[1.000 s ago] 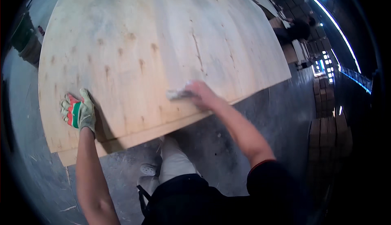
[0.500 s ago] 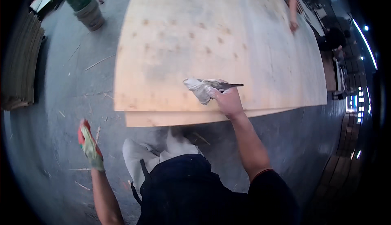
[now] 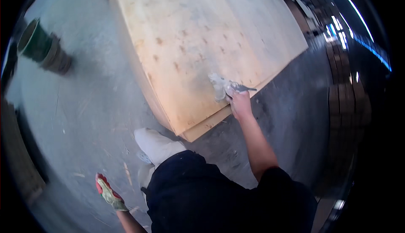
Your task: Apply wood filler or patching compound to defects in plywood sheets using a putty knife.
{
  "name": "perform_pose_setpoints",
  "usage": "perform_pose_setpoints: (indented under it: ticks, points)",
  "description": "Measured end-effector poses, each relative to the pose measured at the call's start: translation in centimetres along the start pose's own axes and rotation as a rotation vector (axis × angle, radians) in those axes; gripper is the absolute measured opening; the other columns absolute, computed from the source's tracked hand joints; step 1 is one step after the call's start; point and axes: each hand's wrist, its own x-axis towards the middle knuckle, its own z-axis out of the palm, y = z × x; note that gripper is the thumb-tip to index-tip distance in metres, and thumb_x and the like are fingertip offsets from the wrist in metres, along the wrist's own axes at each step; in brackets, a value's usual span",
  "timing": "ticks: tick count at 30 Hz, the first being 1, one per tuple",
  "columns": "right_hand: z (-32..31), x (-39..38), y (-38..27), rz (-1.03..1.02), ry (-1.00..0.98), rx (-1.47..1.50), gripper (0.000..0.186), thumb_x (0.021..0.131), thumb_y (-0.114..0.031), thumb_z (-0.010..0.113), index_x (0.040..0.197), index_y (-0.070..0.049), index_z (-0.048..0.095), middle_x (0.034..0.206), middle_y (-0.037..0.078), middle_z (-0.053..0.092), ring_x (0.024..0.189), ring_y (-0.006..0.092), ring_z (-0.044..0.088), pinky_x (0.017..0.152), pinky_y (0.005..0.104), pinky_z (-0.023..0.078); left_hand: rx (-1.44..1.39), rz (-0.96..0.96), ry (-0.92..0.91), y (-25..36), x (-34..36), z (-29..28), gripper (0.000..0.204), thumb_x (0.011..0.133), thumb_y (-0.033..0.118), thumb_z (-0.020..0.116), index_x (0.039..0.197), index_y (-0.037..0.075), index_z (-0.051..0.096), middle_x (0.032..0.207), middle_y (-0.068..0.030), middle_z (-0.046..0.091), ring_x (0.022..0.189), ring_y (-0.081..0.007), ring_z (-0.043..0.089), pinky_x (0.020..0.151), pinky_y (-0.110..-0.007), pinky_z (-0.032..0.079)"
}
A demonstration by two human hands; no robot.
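My right hand [image 3: 238,102] is closed around a thin tool with a dark tapered end [image 3: 244,88], which looks like a putty knife. A whitish, crumpled-looking mass [image 3: 217,85] is in the same grip; whether it is cloth or putty I cannot make out. Both are above the near edge of a large stack of pale plywood sheets [image 3: 198,51]; contact with the top sheet is unclear. Low at the left, away from the stack, hangs my left hand [image 3: 109,193] in a pale green and red work glove. Its fingers look loosely stretched, with nothing visible in them.
Nested buckets [image 3: 44,47], the top one green, stand on the grey floor [image 3: 97,77] at the far left. Wood splinters [image 3: 128,174] lie near my left hand. Stacked boards [image 3: 346,102] line the right side, with more stacked material [image 3: 19,148] at the left rim.
My view has turned, so the stack's corner now points toward me and the buckets sit farther left. The co-worker's arm has left view. My right hand keeps its grip.
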Motion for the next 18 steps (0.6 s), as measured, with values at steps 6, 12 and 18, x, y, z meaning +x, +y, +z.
perform_pose_setpoints:
  ticks: [6,12,18]
  points:
    - [-3.0,-3.0,0.1,0.086,0.343,0.025,0.022,0.089,-0.002,0.060,0.107,0.010,0.061,0.107,0.012,0.065,0.099,0.0195,0.063,0.081,0.0308,0.055,0.087,0.129,-0.470,9.5,12.4,17.5,0.044,0.102,0.029,0.048,0.135,-0.001,0.048,0.136,-0.0139,0.052,0.125,-0.0230,0.050,0.110,-0.038,0.037]
    - [11.6,-4.9,1.5,0.017,0.475,0.405,0.027,0.090,0.001,0.057,0.117,0.006,0.058,0.116,0.014,0.063,0.107,0.0279,0.063,0.088,0.0390,0.054,0.101,0.136,-0.732,17.9,26.3,23.8,0.038,0.101,0.027,0.050,0.130,0.002,0.055,0.129,-0.0114,0.057,0.121,-0.0221,0.053,0.108,-0.037,0.038]
    - [13.3,-5.5,3.6,-0.140,0.353,0.103,0.025,0.090,0.004,0.054,0.114,0.009,0.060,0.114,0.014,0.065,0.102,0.0238,0.063,0.090,0.0354,0.051,0.070,0.200,-0.838,17.0,26.6,24.3,0.037,0.100,0.027,0.054,0.127,0.003,0.057,0.126,-0.0100,0.059,0.118,-0.0218,0.055,0.106,-0.038,0.040]
